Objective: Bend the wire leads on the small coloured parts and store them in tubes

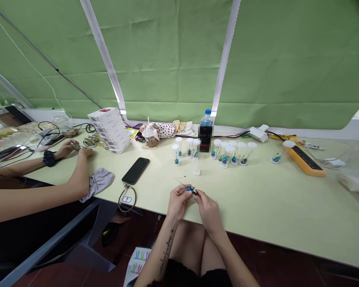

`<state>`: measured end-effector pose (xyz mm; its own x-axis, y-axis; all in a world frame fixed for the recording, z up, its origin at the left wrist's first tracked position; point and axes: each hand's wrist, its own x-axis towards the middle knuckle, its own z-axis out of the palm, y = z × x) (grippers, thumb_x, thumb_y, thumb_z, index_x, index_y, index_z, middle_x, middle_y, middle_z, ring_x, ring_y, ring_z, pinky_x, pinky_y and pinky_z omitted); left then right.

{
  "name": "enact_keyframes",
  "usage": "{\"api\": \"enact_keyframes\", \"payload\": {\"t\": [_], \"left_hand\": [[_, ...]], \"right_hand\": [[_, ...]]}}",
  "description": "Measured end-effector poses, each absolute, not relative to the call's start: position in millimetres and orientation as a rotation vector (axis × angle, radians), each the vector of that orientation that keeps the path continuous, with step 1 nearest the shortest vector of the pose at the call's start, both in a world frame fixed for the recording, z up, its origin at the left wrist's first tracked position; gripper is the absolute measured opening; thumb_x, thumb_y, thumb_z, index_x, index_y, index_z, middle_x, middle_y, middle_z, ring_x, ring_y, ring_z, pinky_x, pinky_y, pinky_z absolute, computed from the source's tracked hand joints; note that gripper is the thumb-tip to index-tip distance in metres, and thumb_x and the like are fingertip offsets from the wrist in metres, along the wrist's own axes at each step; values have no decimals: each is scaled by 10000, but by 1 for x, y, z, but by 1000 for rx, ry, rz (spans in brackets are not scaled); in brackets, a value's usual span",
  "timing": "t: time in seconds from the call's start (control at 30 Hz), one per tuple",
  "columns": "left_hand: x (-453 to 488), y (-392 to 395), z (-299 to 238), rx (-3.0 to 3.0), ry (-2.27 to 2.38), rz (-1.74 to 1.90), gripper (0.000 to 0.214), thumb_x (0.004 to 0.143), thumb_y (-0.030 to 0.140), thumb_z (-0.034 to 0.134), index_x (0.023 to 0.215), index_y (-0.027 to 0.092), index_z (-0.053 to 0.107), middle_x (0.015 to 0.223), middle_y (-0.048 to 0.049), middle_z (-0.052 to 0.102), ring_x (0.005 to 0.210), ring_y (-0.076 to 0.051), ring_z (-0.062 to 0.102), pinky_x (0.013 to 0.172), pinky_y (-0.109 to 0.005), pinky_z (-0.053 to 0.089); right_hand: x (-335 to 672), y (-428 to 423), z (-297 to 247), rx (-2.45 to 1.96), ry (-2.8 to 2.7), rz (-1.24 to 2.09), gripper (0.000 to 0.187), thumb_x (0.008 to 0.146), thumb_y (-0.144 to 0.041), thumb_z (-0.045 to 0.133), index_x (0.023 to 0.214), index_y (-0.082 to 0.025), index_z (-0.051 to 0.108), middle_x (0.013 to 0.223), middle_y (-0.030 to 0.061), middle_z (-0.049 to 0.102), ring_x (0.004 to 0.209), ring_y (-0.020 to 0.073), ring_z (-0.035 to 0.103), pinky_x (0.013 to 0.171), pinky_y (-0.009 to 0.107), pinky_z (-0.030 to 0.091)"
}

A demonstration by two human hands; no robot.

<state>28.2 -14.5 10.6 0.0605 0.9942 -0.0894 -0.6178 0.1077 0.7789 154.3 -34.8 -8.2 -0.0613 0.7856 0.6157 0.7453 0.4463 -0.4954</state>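
Close to the table's front edge, my left hand and my right hand meet around a small blue-and-black piece. Fingertips of both hands pinch it, and a thin dark wire sticks out from it to the upper left. Its exact kind is too small to make out. A tiny dark red bead-like speck shows just beyond the wire. Past my hands stands a clear tube, in front of several similar white-capped tubes holding small teal pieces with wires.
A phone and a ring-shaped strap lie to my left. Farther back stand stacked white boxes, a lidded drink cup and a water bottle. An orange power strip sits at right. Another person's forearms rest at left.
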Motion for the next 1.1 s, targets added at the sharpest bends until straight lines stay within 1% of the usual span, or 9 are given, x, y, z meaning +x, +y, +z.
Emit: {"api": "enact_keyframes", "payload": {"t": [0.17, 0.37, 0.57, 0.77, 1.1], "left_hand": [[27, -14, 8, 647, 723, 1394, 274, 624, 160, 771, 881, 131, 684, 900, -83, 699, 747, -127, 635, 726, -246, 487], [28, -14, 10, 648, 719, 1371, 261, 620, 138, 769, 868, 133, 689, 883, -73, 702, 771, -123, 632, 730, -226, 478], [28, -14, 11, 646, 732, 1348, 276, 604, 160, 786, 861, 129, 690, 881, -79, 704, 736, -124, 634, 719, -236, 477], [27, -14, 9, 652, 697, 1347, 274, 624, 137, 771, 884, 118, 686, 890, -85, 705, 741, -119, 635, 720, -227, 481], [28, -13, 10, 658, 718, 1349, 289, 616, 155, 779, 888, 121, 686, 885, -86, 703, 745, -127, 638, 720, -235, 489]], "right_hand": [[154, -36, -4, -1256, -1785, 65, 301, 943, -327, 393, 1136, -147, 538, 980, 115, 690, 839, 198, 675, 708, 307, 537], [154, -36, -5, -1264, -1773, 80, 209, 947, -286, 383, 1026, -173, 539, 905, 83, 690, 775, 185, 671, 666, 298, 526], [154, -36, -4, -1275, -1776, 69, 208, 948, -288, 386, 996, -162, 544, 877, 82, 697, 753, 181, 671, 654, 286, 515], [155, -36, -6, -1294, -1787, 84, 218, 950, -277, 381, 1015, -155, 550, 895, 80, 698, 759, 177, 671, 662, 281, 510], [155, -35, -8, -1315, -1792, 113, 259, 956, -310, 356, 1013, -153, 554, 879, 86, 700, 744, 188, 674, 653, 291, 506]]}}
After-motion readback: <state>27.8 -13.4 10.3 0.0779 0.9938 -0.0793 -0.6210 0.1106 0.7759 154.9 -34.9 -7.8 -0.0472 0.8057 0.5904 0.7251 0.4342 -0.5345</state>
